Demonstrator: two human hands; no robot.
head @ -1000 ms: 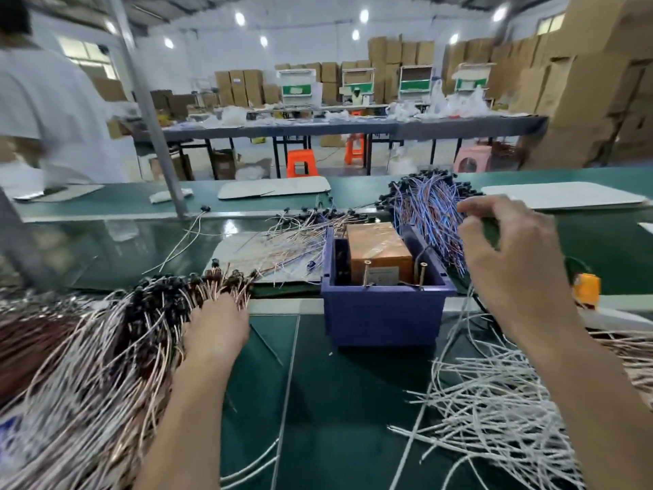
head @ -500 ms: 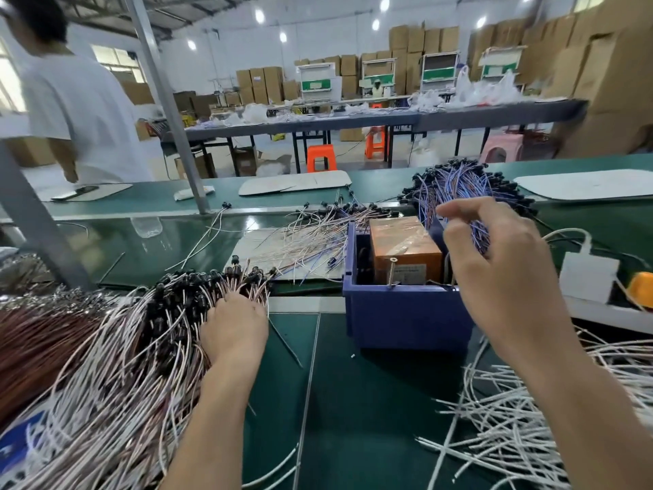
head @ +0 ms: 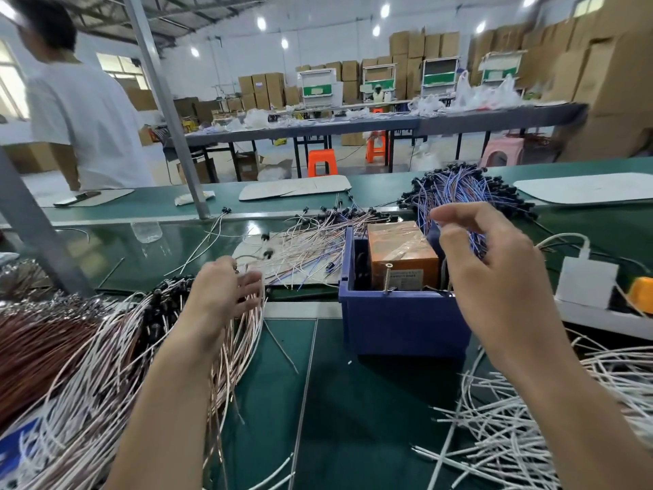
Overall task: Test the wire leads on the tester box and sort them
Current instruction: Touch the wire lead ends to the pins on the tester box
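The tester box (head: pixel 399 249), orange-brown and wrapped in tape, stands inside a blue bin (head: pixel 403 323) at the middle of the green bench. My left hand (head: pixel 222 295) is over the right edge of a big pile of white and pink wire leads (head: pixel 106 366); its fingers curl round a small bunch of them, which hangs below the hand. My right hand (head: pixel 494 277) hovers above the bin's right side with loosely bent fingers, and I see nothing in it. Behind it lies a heap of blue leads (head: pixel 459 189).
Loose pink-white leads (head: pixel 311 242) lie on a white card left of the bin. White wires (head: pixel 530 429) spread at the near right. A white adapter (head: pixel 584 281) and an orange object (head: pixel 641 293) sit at the right. A metal post (head: pixel 166 111) and a person in white (head: pixel 84 125) stand behind.
My left hand has come up and to the right out of the pile with a bunch of leads. My right hand stays over the bin, its fingers spread wider.
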